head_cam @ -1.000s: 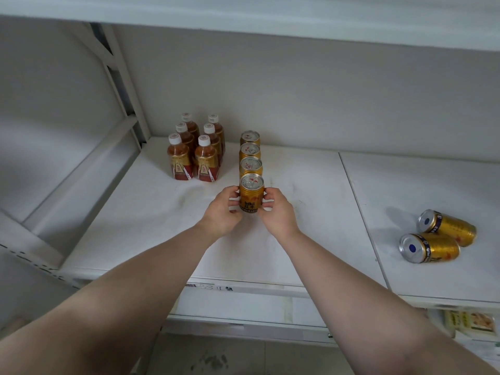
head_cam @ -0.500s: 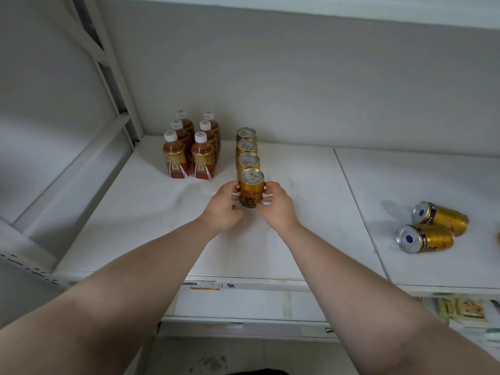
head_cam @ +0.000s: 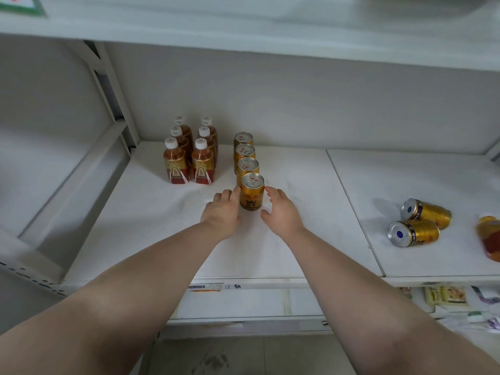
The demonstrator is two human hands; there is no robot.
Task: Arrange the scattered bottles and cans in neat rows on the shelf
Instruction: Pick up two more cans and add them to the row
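Several gold cans stand upright in one row running front to back on the white shelf (head_cam: 270, 253); the front can (head_cam: 252, 194) is nearest me. My left hand (head_cam: 221, 212) is just left of that can, one fingertip touching its side, fingers spread. My right hand (head_cam: 281, 213) is off the can to its right, fingers apart. Several brown tea bottles (head_cam: 189, 155) with white caps stand in two rows to the left. Two gold cans (head_cam: 419, 226) lie on their sides on the right shelf panel. A tea bottle (head_cam: 489, 238) lies at the right edge, partly cut off.
A back wall closes the shelf behind the rows, and another shelf board (head_cam: 270, 31) hangs overhead. A slanted metal upright (head_cam: 113, 96) stands at the left. Packaged goods (head_cam: 446, 296) sit on the lower shelf at bottom right.
Both hands have let go of the front can and spread apart; the right hand has pulled clear. The view has shifted, bringing a lying bottle into sight at the right edge.
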